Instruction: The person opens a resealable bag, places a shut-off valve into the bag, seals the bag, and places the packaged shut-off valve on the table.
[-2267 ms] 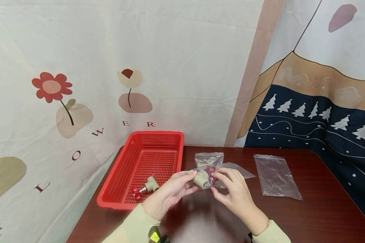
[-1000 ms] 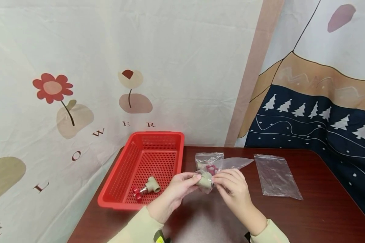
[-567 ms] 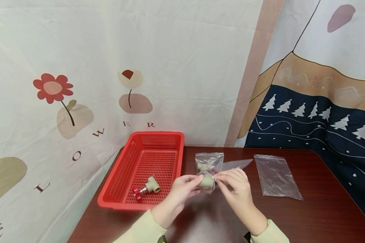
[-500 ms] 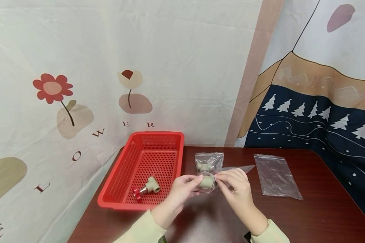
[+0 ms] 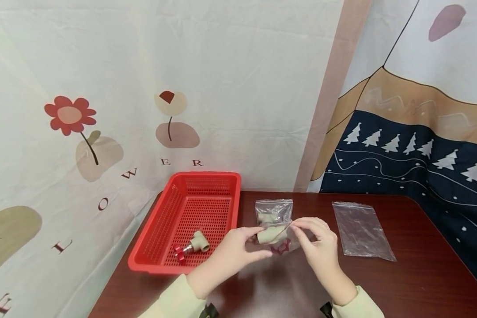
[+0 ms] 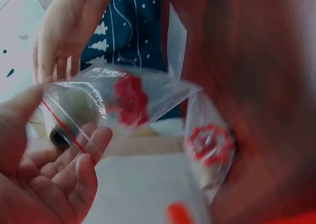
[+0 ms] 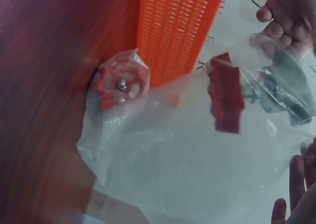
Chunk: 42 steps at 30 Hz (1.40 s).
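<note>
Right grip (image 5: 319, 240), pinching the bag (image 6: 101, 96), has shifted rightward.

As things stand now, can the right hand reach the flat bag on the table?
Probably yes: only bare table shows between the right hand and the flat bag. But that hand pinches the held bag, so it would likely need to let go first.

Red basket (image 5: 188, 216) crowds left hand (image 5: 238, 249); bare table (image 5: 385, 289) flanks right hand (image 5: 319, 243).
</note>
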Motion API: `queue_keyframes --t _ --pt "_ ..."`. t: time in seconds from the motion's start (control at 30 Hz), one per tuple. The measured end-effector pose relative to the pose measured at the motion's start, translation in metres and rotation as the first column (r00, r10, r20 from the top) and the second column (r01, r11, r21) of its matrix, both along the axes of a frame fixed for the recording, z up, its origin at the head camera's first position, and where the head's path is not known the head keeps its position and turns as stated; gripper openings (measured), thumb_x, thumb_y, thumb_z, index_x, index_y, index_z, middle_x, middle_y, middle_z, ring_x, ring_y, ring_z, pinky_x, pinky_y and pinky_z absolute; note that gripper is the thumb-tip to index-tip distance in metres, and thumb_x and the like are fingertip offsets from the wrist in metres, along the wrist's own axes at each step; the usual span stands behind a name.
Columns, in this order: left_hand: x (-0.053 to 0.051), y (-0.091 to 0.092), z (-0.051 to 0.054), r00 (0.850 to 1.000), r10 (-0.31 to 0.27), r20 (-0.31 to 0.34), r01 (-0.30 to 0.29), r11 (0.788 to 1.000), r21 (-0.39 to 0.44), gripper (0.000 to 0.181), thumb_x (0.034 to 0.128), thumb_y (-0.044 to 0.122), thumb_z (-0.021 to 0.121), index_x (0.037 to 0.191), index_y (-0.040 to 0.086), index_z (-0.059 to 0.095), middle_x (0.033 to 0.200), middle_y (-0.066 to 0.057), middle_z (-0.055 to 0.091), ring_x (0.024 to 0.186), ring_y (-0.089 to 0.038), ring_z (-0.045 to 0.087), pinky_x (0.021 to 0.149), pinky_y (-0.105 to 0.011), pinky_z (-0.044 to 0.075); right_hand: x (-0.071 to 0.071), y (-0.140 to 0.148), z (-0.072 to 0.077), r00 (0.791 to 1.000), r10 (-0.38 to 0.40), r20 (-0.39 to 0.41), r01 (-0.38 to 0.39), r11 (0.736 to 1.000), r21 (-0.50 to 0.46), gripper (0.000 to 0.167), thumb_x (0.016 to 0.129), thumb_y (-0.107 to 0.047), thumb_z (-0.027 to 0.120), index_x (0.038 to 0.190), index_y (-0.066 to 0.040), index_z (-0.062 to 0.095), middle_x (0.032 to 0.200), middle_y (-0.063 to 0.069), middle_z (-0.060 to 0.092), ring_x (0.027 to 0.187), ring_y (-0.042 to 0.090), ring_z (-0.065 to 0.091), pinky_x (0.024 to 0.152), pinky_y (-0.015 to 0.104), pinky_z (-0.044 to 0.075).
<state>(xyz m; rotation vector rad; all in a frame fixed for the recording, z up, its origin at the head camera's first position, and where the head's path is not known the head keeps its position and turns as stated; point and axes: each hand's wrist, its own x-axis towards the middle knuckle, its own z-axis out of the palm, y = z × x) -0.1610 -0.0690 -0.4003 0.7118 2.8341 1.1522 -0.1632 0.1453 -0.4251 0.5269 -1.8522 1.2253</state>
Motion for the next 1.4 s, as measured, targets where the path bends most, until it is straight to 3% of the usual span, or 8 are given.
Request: queue_keyframes --t 0.07,0.17,0.27,0.43,0.63,0.8,1.0,1.4 --pt "0.0 -0.003 0.004 0.993 -0.025 -0.118 0.018 0.998 -0.067 0.043 0.0809 0.034 0.073 0.12 0.016 0.066 0.098 0.004 0.069 0.087 -0.008 0.063 0.08 -0.027 0.053 0.0 0.003 0.001 0.999 0.006 0.052 -0.005 0.999 -0.032 0.024 0.069 0.011 0.076 0.083 -0.009 0.074 0.083 0.006 0.071 0.085 0.005 0.062 0.08 0.012 0.044" --pt "0.0 -0.005 0.011 0.964 -0.022 -0.264 -0.01 0.993 -0.118 0.024 0.0822 0.023 0.073 0.105 0.018 0.073 0.088 0.008 0.068 0.079 -0.007 0.062 0.074 -0.025 0.052 0.0 0.007 0.002 0.992 0.01 0.124 -0.004 0.999 -0.051 0.019 0.073 0.008 0.075 0.084 -0.008 0.073 0.084 0.007 0.07 0.087 0.003 0.061 0.082 0.011 0.046" --pt "-0.001 -0.006 0.017 0.945 0.012 -0.328 -0.053 0.992 -0.116 0.009 0.0833 0.024 0.072 0.092 0.022 0.075 0.085 0.011 0.067 0.072 -0.003 0.057 0.067 -0.021 0.049 0.0 0.011 0.004 0.983 -0.003 0.181 0.01 0.999 -0.034 0.016 0.076 0.004 0.074 0.086 -0.008 0.072 0.085 0.006 0.069 0.087 0.002 0.06 0.084 0.01 0.044" --pt "-0.003 -0.007 0.021 0.938 0.046 -0.345 -0.073 0.995 -0.067 0.007 0.0825 0.026 0.073 0.089 0.024 0.074 0.083 0.013 0.067 0.068 -0.001 0.052 0.064 -0.018 0.045 -0.001 0.014 0.008 0.966 0.026 0.257 -0.016 0.999 -0.041 0.015 0.078 0.004 0.072 0.088 -0.008 0.071 0.086 0.007 0.069 0.085 0.001 0.059 0.079 0.01 0.047" --pt "-0.004 -0.006 0.016 0.956 0.047 -0.289 -0.033 0.998 0.054 0.005 0.0818 0.02 0.074 0.086 0.019 0.074 0.083 0.01 0.068 0.07 -0.004 0.055 0.065 -0.02 0.047 0.004 0.011 0.021 0.945 0.111 0.306 -0.089 0.992 -0.087 0.013 0.08 0.009 0.068 0.09 0.001 0.069 0.087 0.015 0.067 0.084 -0.001 0.058 0.073 0.01 0.05" --pt "-0.004 -0.006 0.01 0.976 0.083 -0.202 -0.057 0.989 0.134 0.004 0.082 0.021 0.074 0.084 0.017 0.074 0.082 0.009 0.068 0.066 0.0 0.053 0.062 -0.02 0.049 0.011 0.009 0.033 0.933 0.176 0.313 -0.156 0.984 -0.088 0.011 0.081 0.011 0.065 0.09 0.004 0.067 0.086 0.015 0.065 0.081 0.0 0.058 0.071 0.012 0.05" --pt "-0.004 -0.007 0.007 0.987 0.094 -0.133 -0.067 0.978 0.196 0.005 0.0816 0.022 0.074 0.082 0.016 0.074 0.08 0.009 0.068 0.065 0.0 0.054 0.06 -0.022 0.051 0.012 0.008 0.033 0.939 0.221 0.262 -0.199 0.974 -0.108 0.015 0.077 0.016 0.066 0.088 0.007 0.067 0.081 0.009 0.065 0.07 0.004 0.06 0.064 0.013 0.052" --pt "0.0 -0.007 0.001 0.998 0.031 -0.057 -0.015 0.966 0.256 0.005 0.0791 0.016 0.076 0.082 0.013 0.074 0.08 0.005 0.069 0.068 0.0 0.06 0.063 -0.026 0.055 0.015 0.009 0.051 0.954 0.135 0.266 -0.169 0.98 0.107 0.015 0.08 0.011 0.066 0.09 0.0 0.067 0.087 0.009 0.065 0.086 0.007 0.057 0.076 0.01 0.048"
